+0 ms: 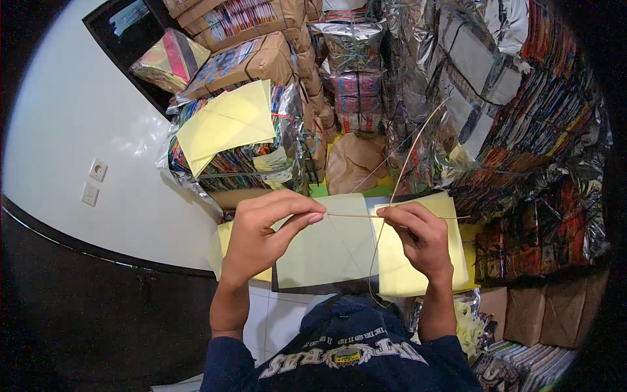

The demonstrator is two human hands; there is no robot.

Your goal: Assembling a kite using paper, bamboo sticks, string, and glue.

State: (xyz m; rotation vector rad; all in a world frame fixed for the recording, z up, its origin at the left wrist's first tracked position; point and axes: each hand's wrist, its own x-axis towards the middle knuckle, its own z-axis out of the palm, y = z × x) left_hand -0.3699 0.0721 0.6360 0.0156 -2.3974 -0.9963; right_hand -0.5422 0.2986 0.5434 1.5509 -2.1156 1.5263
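Observation:
A thin tan stick, which looks like a bamboo strip, is stretched level between my hands. My left hand pinches its left end between thumb and fingertips. Around the stick farther right, my right hand is closed, and a thin end pokes out past it. A second thin strip bows from the upper right down past my right fingertips toward my lap; whether the two are joined there I cannot tell. Beneath lie a pale translucent sheet and a yellow sheet.
Yellow sheets rest on a tied bundle of colourful packaging at the far left. Brown paper-wrapped bundles rise behind it. Tall stacks of folded packaging stand on the right. A white wall is at the left.

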